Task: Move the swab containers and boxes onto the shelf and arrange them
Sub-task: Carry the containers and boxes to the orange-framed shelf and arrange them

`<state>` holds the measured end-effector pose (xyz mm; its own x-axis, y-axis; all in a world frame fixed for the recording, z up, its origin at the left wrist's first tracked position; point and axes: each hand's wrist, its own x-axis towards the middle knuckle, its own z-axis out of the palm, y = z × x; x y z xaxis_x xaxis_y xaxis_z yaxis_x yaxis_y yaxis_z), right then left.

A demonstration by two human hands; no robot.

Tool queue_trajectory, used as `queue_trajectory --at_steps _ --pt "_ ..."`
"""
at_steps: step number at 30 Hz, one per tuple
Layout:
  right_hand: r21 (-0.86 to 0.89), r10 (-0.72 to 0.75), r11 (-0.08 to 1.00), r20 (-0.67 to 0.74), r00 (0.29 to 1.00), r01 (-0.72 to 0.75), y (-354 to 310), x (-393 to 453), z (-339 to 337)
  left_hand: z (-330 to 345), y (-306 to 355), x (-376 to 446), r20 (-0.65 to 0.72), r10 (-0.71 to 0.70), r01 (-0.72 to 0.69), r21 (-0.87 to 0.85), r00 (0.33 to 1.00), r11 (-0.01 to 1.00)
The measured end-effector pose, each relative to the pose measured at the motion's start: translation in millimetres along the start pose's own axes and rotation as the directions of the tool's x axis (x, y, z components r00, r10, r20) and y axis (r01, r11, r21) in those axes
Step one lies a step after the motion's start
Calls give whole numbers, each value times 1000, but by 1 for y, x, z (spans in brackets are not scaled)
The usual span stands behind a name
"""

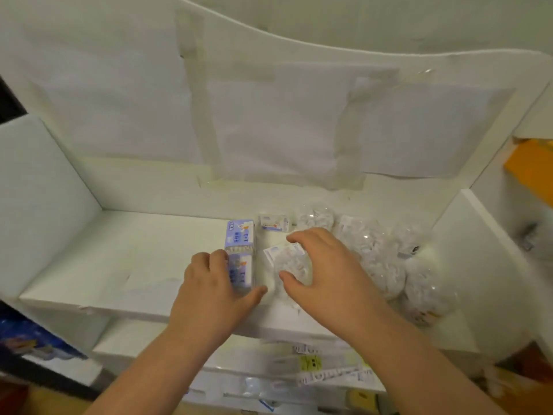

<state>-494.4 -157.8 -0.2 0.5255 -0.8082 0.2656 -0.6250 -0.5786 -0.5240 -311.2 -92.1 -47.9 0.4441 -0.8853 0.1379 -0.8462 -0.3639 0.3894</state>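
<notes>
**Both hands on swab packs at the front of the white shelf**

The left hand (214, 290) grips the near blue-and-white box (241, 272), fingers curled over its left side and thumb stretched along its front end. A second matching box (240, 235) lies end to end with it, directly behind, the two touching. The right hand (324, 269) arches over a clear round swab container (288, 260) with a printed label on its lid, forefinger at the far edge and thumb at the near edge, pinching it from above. All these rest on the shelf (113, 265), a white board with side walls and a taped paper backing. Behind the right hand, a small white box (274, 223) stands near the back wall. To the right, several more clear swab containers (380, 253) crowd together, reaching to the right wall. Below the shelf's front edge, further labelled packs (314, 369) lie on a lower level, blurred. An orange object (529, 169) shows at the far right edge.
</notes>
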Motion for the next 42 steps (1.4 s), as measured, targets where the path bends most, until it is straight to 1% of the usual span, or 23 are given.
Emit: queue_trajectory --at_steps 2,5,7,10,13,15,16,18,20,22,25,27,31,34,36,39,42 --pt "-44 33 998 -3 999 -33 -6 4 12 6 -9 9 37 -8 9 -24 999 1000" --pt "-123 65 990 -67 996 -72 -14 9 25 6 -21 15 80 22 -16 -69 997 997" --pt "-172 95 979 -75 993 -107 -20 9 31 2 -32 18 133 59 -51 -64 989 997" --pt "-254 165 954 -1 986 -160 -28 10 38 -10 -48 25 219 107 -86 -103 970 991" --pt "-347 213 920 49 976 -184 -35 12 42 -21 -59 30 238 130 -63 -269 963 961" --pt "-388 243 899 59 968 -202 -38 14 43 -27 -64 34 205 151 -48 -435 967 899" --pt "-406 262 888 67 963 -213 -39 14 43 -31 -66 36 206 145 -14 -532 968 846" --pt "-441 298 867 89 951 -231 -41 14 43 -39 -67 39 296 127 121 -693 947 711" --pt "-459 323 854 104 940 -243 -43 15 44 -43 -70 42 401 155 238 -766 903 597" --pt "-450 335 855 101 937 -258 -44 15 46 -46 -71 44 443 181 297 -801 878 519" --pt "-402 358 864 63 932 -304 -43 15 49 -47 -68 48 454 194 369 -859 870 356" --pt "-362 375 869 35 926 -338 -43 12 50 -47 -63 50 455 212 393 -876 865 280" --pt "-251 373 894 -39 927 -371 -49 3 42 -49 -51 56 426 256 374 -899 868 229" --pt "-158 356 914 -129 926 -373 -52 -5 26 -50 -40 63 406 274 368 -912 872 181" --pt "-105 347 923 -191 918 -371 -50 -13 14 -49 -28 64 394 286 358 -918 874 170" --pt "-46 372 915 -293 881 -401 -45 -31 -11 -50 -4 58 375 322 342 -927 869 156" --pt "13 398 905 -384 833 -426 -38 -57 -40 -58 26 45 372 376 345 -928 848 140"
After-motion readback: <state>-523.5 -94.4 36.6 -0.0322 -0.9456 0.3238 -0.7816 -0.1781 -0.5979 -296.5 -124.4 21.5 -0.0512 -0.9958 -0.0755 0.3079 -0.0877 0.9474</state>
